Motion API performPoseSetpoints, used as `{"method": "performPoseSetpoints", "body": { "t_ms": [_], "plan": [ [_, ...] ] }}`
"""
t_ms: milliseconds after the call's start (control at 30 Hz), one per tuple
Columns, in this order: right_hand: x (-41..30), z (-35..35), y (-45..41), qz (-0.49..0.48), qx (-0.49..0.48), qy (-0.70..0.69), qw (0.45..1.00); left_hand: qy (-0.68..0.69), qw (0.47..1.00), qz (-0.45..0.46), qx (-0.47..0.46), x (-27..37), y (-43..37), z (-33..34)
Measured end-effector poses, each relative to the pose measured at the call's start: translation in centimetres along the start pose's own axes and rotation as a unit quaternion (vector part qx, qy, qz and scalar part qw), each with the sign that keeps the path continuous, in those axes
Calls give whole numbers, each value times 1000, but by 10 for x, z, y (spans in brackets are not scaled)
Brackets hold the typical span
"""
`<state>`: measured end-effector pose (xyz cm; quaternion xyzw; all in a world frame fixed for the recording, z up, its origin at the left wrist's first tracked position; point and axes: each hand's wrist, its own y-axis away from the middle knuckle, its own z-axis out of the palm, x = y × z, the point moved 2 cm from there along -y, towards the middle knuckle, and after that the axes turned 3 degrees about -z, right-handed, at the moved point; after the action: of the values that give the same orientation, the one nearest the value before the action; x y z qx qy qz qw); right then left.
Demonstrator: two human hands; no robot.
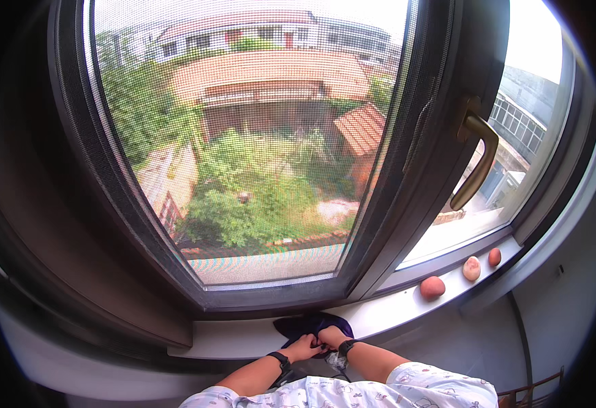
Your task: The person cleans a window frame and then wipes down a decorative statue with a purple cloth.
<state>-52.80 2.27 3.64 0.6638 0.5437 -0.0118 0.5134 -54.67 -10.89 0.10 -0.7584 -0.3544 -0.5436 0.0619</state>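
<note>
A dark purple, soft cloth or bag (298,325) lies crumpled over the edge of the white windowsill (236,334). My left hand (301,349) and my right hand (332,336) meet at its near edge, fingers curled and close together. Both hands appear to pinch the dark material between their fingertips, though the exact grip is partly hidden. Just below my right wrist hangs a bit of crinkled, clear plastic (336,361). Each wrist wears a black band.
Three reddish, round fruits or stones, a large one (432,288), a paler one (471,269) and a small one (494,257), sit along the sill at right. Ahead stands a screened window sash (277,153); a brass-coloured handle (476,158) juts from the frame beside it.
</note>
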Motion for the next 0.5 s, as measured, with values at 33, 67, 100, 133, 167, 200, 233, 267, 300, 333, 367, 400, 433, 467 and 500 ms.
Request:
{"method": "performPoseSetpoints", "body": {
  "t_ms": [33, 67, 100, 133, 167, 200, 233, 267, 300, 333, 367, 400, 433, 467, 500],
  "plan": [
    [11, -3, 4, 49, 10, -52, 997, -37, 999, -7, -12, 3, -6, 7],
    [19, -6, 8, 67, 21, -75, 995, -74, 997, -14, -23, 5, -10, 14],
    [30, -5, 11, 74, 21, -79, 994, -72, 997, -13, -30, 12, -12, 19],
    [42, -6, 10, 48, 36, -80, 995, -87, 995, -20, -42, 22, -14, 20],
    [52, -4, 9, 43, 44, -86, 994, -102, 993, -28, -54, 30, -15, 22],
    [55, -3, 9, 37, 50, -91, 994, -119, 991, -17, -54, 35, -14, 22],
    [60, -3, 11, 32, 56, -96, 993, -118, 991, -19, -55, 39, -13, 22],
    [63, -1, 11, 65, 59, -153, 984, -127, 990, -15, -54, 42, -12, 21],
    [59, 1, 13, 95, 60, -210, 971, -138, 989, -12, -51, 42, -9, 19],
    [55, 4, 16, 91, 56, -209, 972, -139, 989, -17, -48, 37, -7, 18],
    [51, 5, 20, 87, 78, -227, 967, -121, 992, 6, -45, 30, -5, 19],
    [50, 2, 20, 82, 102, -244, 961, -104, 993, 31, -42, 26, -6, 17],
    [51, 2, 18, 77, 99, -242, 962, -106, 993, 27, -37, 21, -7, 15],
    [52, 3, 15, 21, 78, -171, 982, -92, 994, 16, -50, 16, -7, 13],
    [47, 4, 11, -9, 65, -137, 988, -78, 995, 4, -66, 13, -5, 12]
  ]
}}
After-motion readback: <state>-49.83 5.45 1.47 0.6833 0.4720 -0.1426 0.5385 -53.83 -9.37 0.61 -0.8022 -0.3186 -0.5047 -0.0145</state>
